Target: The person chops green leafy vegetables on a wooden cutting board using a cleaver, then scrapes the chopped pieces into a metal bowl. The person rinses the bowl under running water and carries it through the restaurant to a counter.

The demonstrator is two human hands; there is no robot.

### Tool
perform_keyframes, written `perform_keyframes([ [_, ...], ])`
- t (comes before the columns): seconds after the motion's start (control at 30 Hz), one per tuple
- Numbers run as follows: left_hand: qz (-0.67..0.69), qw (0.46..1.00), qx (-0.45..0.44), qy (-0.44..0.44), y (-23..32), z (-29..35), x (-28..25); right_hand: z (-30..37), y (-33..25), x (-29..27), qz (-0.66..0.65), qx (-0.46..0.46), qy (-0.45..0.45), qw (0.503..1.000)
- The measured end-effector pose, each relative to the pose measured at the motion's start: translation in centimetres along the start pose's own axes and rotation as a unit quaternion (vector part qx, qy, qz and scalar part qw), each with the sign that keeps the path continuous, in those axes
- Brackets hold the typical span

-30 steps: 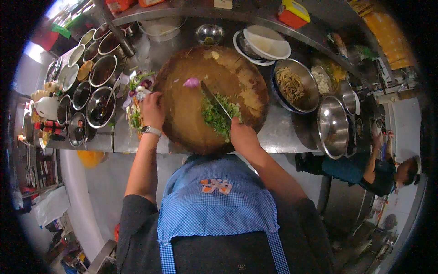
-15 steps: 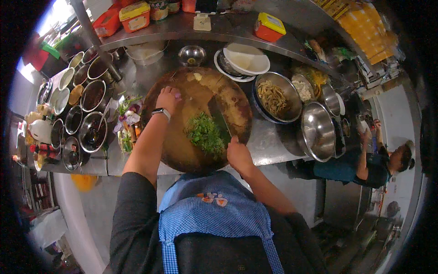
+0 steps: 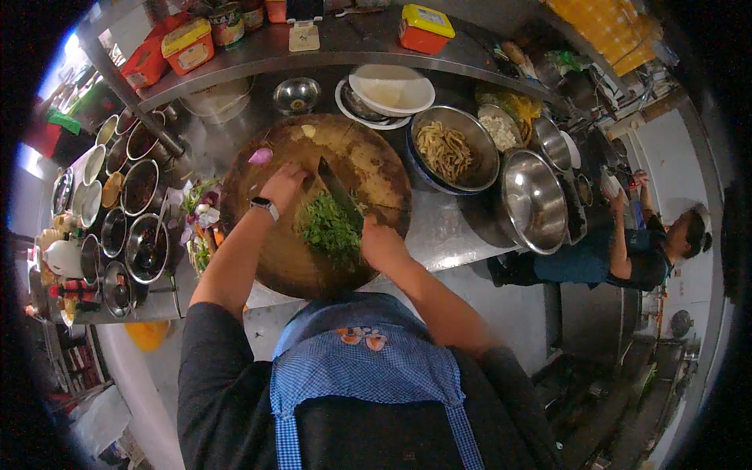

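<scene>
A round wooden chopping board [image 3: 368, 153] lies before me with a heap of chopped green herbs [image 3: 325, 225] on its nearer half. My right hand [image 3: 382, 241] is wrapped round the handle of a kitchen knife [image 3: 337, 188]. Its broad dark blade slants away to the left, along the far right side of the herbs. My left hand [image 3: 283, 188] rests over the board with fingers stretched toward the blade's tip, apparently holding nothing. Beyond that hand lies a purple onion piece [image 3: 261, 157]. A pale piece that looks like garlic [image 3: 309, 131] sits near the board's far edge.
Bowls of dark sauces [image 3: 147, 247] crowd the left, beside vegetable scraps [image 3: 205, 215]. To the right stand a bowl of brown strips [image 3: 446, 153] and a shiny metal bowl [image 3: 535, 200]. A metal shelf [image 3: 313, 64] spans the back. Another person [image 3: 603, 243] works at far right.
My left hand has left the onion piece, which now lies apart from it, and has come nearer the herbs. The knife has swung leftward over the herbs. The whole view has shifted.
</scene>
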State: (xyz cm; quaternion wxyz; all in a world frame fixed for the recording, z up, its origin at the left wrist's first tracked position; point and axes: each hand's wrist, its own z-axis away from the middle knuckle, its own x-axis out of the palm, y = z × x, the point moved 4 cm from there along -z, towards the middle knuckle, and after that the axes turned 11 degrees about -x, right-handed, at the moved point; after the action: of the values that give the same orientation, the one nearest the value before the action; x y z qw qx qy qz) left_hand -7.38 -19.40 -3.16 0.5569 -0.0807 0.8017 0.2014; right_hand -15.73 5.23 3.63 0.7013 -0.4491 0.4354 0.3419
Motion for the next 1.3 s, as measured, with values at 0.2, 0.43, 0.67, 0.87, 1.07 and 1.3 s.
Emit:
perform_keyframes([
  [0.2,0.104,0.982,-0.123,0.101,0.9,6.0,-6.3,0.8,-0.7,-1.0,-0.015,-0.026,0.047,0.998],
  [0.43,0.199,0.924,-0.289,0.154,-0.1,13.9,-10.4,-0.6,-1.4,-2.4,0.043,-0.089,0.011,0.995],
  [0.67,0.26,0.84,-0.438,0.188,1.4,26.1,-9.7,-1.0,-0.1,-1.8,0.071,-0.153,-0.001,0.986],
  [0.87,0.282,0.755,-0.572,0.149,1.9,37.7,-3.6,-1.5,0.5,-0.9,0.101,-0.204,-0.04,0.973],
  [1.07,0.271,0.69,-0.669,0.052,4.7,49.1,4.7,-1.9,-1.2,-3.5,0.073,-0.198,-0.092,0.973],
  [1.3,0.342,0.489,-0.802,0.013,8.6,60.5,8.4,-1.6,-1.8,-3.9,0.097,-0.245,-0.071,0.962],
])
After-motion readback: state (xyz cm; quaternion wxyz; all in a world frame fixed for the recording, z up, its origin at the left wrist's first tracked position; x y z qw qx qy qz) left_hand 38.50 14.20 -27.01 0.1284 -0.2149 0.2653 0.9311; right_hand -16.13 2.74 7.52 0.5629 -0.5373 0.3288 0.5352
